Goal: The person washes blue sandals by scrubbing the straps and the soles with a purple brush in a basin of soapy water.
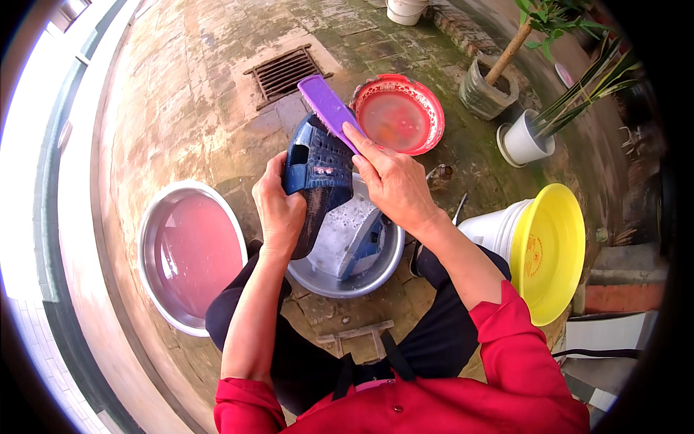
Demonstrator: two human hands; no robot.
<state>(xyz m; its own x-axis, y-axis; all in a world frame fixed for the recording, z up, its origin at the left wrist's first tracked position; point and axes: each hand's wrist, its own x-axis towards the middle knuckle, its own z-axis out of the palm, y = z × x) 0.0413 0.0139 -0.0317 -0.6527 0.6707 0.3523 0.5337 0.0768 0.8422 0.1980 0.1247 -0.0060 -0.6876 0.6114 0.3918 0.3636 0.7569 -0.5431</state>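
My left hand [280, 206] grips a blue sandal [318, 155] with a dark footbed, holding it raised and tilted over a metal basin [387, 264]. My right hand [390, 181] is closed around a purple brush [324, 101], whose bristles lie against the upper end of the sandal. Soapy water fills the basin below, with another blue-and-grey piece of footwear [361, 249] partly in it.
A metal basin of pinkish water [191, 257] stands left. A red basin [401, 116] and a drain grate [288, 71] lie ahead. At right are potted plants [491, 87], white buckets [483, 231] and an upright yellow basin [553, 253]. A small wooden stool [354, 336] shows between my legs.
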